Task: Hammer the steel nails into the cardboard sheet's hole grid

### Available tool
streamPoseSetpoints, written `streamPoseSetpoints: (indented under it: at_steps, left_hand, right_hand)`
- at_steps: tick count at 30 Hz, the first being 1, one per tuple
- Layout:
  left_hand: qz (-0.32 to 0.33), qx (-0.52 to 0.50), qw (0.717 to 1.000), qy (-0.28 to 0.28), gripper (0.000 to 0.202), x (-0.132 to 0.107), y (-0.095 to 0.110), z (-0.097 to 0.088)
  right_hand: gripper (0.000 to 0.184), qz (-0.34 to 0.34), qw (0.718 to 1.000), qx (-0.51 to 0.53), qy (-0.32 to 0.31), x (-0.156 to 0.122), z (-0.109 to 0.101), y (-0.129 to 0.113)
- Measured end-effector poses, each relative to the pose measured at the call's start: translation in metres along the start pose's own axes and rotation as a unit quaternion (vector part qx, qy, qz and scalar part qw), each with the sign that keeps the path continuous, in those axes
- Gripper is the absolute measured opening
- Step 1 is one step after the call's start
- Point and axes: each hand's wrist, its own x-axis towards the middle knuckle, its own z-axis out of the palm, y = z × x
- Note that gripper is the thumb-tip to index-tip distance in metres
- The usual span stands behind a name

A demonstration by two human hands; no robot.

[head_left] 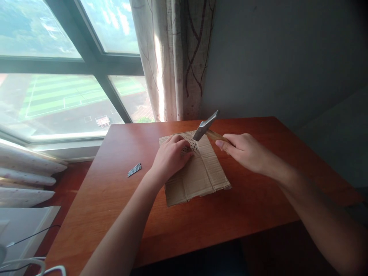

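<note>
One reddish table (247, 195) beside a window (92, 67)

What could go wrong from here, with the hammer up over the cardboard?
The hammer in the right grip is close to the left grip; a stray blow might hit its fingers. The thin nail might bend or tip if struck askew. The cardboard lies on the table, so the nail might mark the surface beneath.

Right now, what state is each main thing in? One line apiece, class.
Cardboard sheet: lying on the table, creased.
Wooden-handled hammer: head raised above the sheet.
Right hand: closed around the hammer.
Left hand: bent over the sheet, grip unclear.
Lone nail: roughly upright beside the left hand.
Nail bunch: lying on the table.
Curtains: hanging in folds.
</note>
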Motion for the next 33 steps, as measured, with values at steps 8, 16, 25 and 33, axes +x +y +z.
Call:
streamPoseSetpoints:
  at_steps: [8,16,25,33]
  left_hand:
    - [0.017,-0.010,1.000,0.013,0.015,0.000,-0.005,0.005]
    - [0.008,-0.016,1.000,0.010,0.018,-0.001,-0.005,0.005]
    - [0.012,-0.022,1.000,0.012,0.015,0.000,-0.005,0.004]
    - [0.005,-0.025,1.000,0.009,0.018,-0.001,-0.005,0.004]
  right_hand:
    - [0.046,-0.005,1.000,0.003,-0.027,0.003,0.009,0.001]
    - [0.045,0.003,0.999,-0.011,-0.039,0.004,0.016,0.005]
    - [0.045,0.005,0.999,-0.005,-0.041,0.005,0.018,0.003]
    - [0.045,0.002,0.999,0.001,-0.036,0.004,0.019,0.004]
